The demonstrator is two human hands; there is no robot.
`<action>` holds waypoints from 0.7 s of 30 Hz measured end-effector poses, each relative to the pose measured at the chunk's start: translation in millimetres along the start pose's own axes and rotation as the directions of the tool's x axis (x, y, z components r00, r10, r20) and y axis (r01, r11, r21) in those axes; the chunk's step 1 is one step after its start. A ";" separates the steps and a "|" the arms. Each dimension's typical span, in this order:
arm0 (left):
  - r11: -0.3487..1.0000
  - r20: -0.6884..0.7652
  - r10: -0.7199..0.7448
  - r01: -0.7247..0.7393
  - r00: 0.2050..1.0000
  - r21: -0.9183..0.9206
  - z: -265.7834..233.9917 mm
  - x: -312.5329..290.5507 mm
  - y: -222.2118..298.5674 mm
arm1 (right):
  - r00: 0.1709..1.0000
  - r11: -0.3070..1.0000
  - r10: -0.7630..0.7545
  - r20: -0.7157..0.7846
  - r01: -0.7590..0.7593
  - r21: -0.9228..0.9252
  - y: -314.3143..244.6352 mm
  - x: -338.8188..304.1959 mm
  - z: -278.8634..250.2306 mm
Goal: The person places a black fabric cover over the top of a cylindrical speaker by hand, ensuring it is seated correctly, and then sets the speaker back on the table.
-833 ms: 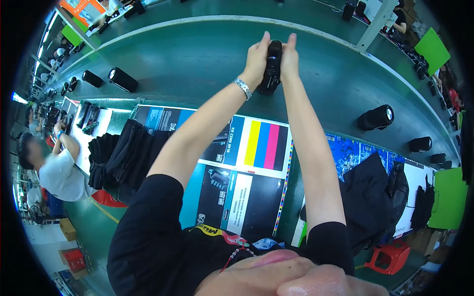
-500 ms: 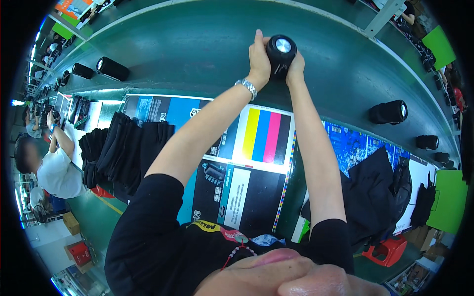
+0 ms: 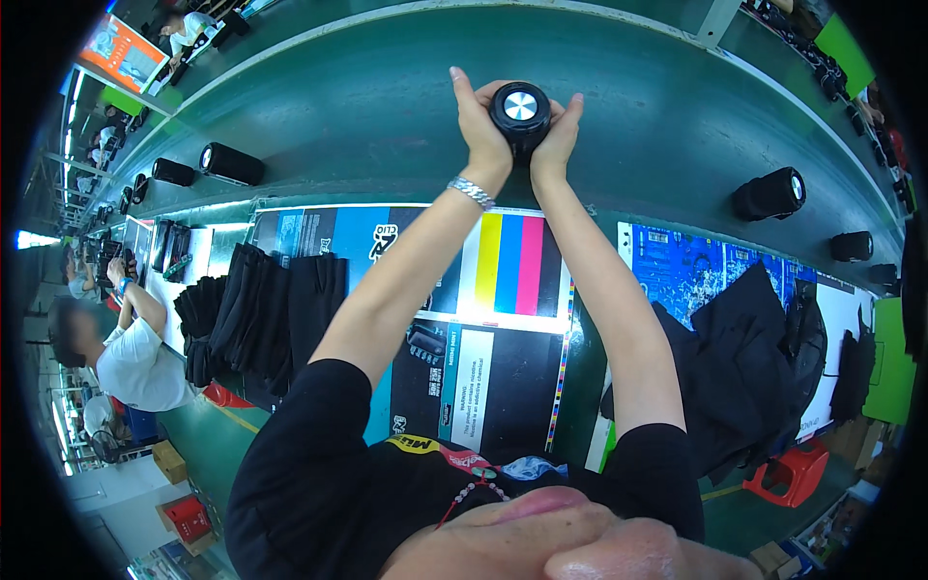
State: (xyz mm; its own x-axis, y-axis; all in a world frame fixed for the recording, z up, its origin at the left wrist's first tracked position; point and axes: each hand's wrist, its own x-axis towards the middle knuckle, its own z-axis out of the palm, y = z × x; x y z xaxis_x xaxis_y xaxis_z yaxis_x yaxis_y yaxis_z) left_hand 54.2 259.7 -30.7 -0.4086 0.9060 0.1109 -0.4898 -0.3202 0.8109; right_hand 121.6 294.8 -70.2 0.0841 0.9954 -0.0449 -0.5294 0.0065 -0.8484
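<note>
A black cylindrical speaker [image 3: 522,135] with a shiny silver disc on its end stands between my hands over the green bench, at the far middle of the view. My left hand [image 3: 483,126] presses its left side, thumb sticking up and fingers reaching round behind. On the opposite side, my right hand [image 3: 556,145] cups the speaker with the thumb raised away from it. The fingertips behind the speaker are hidden.
More black speakers lie along the green bench [image 3: 387,116], including one at left [image 3: 230,163] and one at right [image 3: 770,194]. Nearer are printed sheets [image 3: 507,261], folded black cloth bags [image 3: 253,314] and a black cloth heap [image 3: 744,358]. A person [image 3: 140,358] sits at left.
Both hands have shifted left with the speaker, and its silver end has turned more toward me. My thumbs stand farther out from it.
</note>
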 end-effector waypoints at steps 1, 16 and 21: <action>0.997 -0.177 0.071 -0.076 0.982 -0.019 18.8 -5.9 -4.1 | 1.000 1.000 -0.001 -0.005 0.001 -0.002 3.1 7.3 -5.7; 0.886 -0.094 0.018 0.028 0.995 0.463 -34.8 -24.2 34.7 | 0.811 0.686 -0.416 0.411 0.577 -0.444 -83.1 -57.2 13.9; 0.785 0.052 0.078 -0.094 0.996 0.612 -88.6 -120.1 112.0 | 0.772 0.427 -0.409 0.486 0.633 -0.646 -92.9 -57.3 9.8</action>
State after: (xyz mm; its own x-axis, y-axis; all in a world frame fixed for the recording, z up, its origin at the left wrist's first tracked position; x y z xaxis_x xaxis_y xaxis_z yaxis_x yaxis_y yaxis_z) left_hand -19.8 90.5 -4.1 -0.4048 0.8914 0.2038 0.1248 -0.1670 0.9780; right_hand 157.6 238.1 16.4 -0.1287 0.8123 0.5688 0.3720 0.5713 -0.7316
